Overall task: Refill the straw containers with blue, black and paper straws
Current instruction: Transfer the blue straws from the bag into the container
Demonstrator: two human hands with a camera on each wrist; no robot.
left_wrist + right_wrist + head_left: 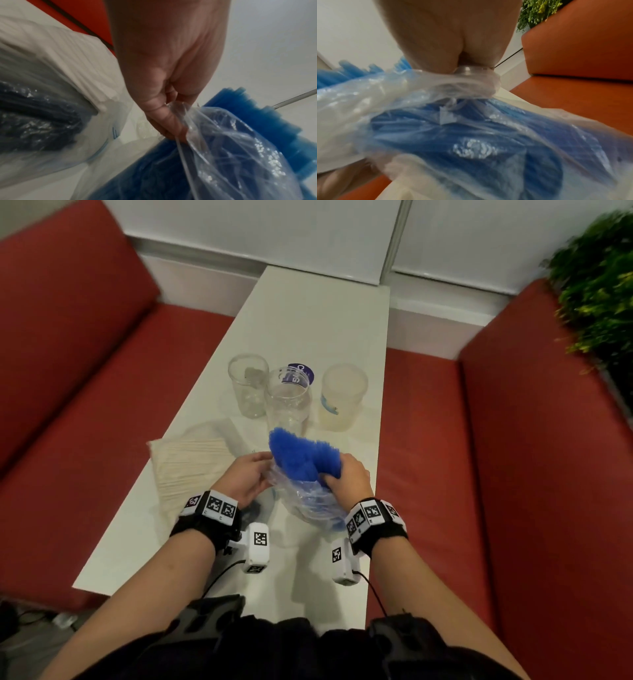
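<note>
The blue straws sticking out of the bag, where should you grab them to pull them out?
Probably around the middle of the bundle, as the right hand does: the blue straws fan out at their free ends, so come from the right side and wrap them where they stay packed, while the left hand pinches the plastic bag back.

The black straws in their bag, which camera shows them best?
The left wrist view: the black straws lie in their own clear bag beside the paper straws. In the head view the left hand hides almost all of them. The right wrist view shows none.
</note>
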